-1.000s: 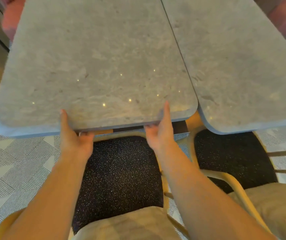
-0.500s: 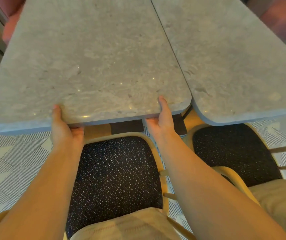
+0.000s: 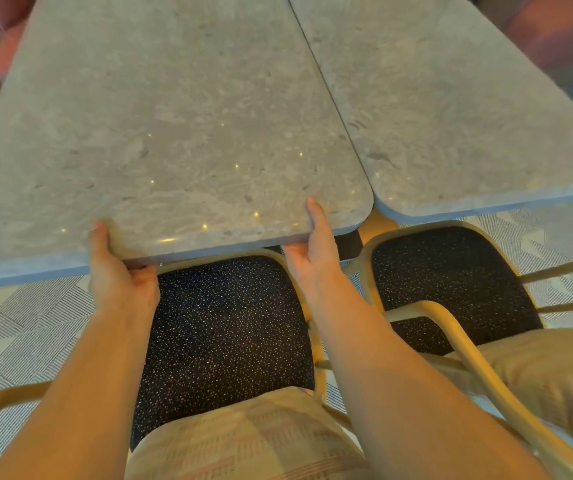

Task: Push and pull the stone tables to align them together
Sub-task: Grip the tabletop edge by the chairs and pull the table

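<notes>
The left tabletop (image 3: 174,116), a grey stone slab with rounded corners, fills most of the view. The right tabletop (image 3: 451,98), of the same stone, lies along its right side, and only a thin dark seam runs between the two. At the near end of that seam the corner of the left tabletop reaches a little closer to the person than its neighbour's corner. The wide lens bends the edges, though, so it is hard to say how far they are out of line.

Below the left tabletop's near edge lies a floor (image 3: 28,323) with a pale striped pattern. A chair (image 3: 226,323) with a black speckled seat and a tan frame is tucked partly under that edge. A second chair (image 3: 451,271) of the same kind sits to the right of the left tabletop's near corner. A beige cushion (image 3: 243,438) lies at the back of the first seat.

Both hands grasp the left tabletop at its near edge. The left hand (image 3: 118,271) takes it about a third of the way along from the left, thumb (image 3: 99,233) on top and fingers curled beneath. The right hand (image 3: 312,251) clamps it near the right corner in the same way, thumb (image 3: 316,216) flat on the stone.
</notes>
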{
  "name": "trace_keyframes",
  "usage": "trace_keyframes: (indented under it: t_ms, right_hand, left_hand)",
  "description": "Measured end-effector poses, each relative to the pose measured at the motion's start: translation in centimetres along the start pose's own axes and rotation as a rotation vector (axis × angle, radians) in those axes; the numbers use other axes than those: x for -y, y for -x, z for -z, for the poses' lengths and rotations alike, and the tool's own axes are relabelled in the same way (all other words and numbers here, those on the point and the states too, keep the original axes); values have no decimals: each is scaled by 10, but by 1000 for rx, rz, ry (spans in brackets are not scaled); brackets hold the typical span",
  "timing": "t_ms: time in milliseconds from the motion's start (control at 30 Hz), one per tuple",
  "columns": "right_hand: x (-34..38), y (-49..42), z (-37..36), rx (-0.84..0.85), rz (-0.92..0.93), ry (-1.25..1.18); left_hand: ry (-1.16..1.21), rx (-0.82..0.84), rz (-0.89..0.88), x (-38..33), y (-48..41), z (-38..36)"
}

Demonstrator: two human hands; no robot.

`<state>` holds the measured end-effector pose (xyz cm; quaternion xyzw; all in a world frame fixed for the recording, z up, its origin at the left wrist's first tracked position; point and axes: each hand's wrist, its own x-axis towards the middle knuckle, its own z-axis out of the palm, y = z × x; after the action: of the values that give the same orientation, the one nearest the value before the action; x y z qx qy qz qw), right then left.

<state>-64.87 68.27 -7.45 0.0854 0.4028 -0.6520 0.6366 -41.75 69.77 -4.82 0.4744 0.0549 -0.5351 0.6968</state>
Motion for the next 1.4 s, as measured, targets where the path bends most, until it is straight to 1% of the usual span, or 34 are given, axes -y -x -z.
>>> trace_keyframes:
  t_ms: [167, 367, 467, 633, 733, 833, 1033, 1400]
  right_hand:
    - [0, 7, -1, -18, 9, 12]
    - [1, 16, -5, -14, -15, 11]
    - [2, 18, -9, -39, -31, -6]
    - [16, 4, -18, -185, -47, -66]
    - [16, 0, -16, -200, -22, -83]
    - [12, -5, -16, -247, 0, -111]
    - [9, -16, -12, -262, 40, -104]
    - [14, -12, -31, -237, 35, -48]
  left_hand:
    - [3, -4, 6, -2, 4, 1]
    - [0, -13, 96, -11, 8, -2]
    - [12, -85, 125, -12, 9, -6]
    - [5, -244, 175, -4, 2, -28]
    - [-25, -301, 141, 4, 1, -32]
    - [-29, -284, 53, 10, -2, -30]
    - [-13, -320, -27, 17, -12, -31]
    - [-31, -321, -3, 11, -12, -44]
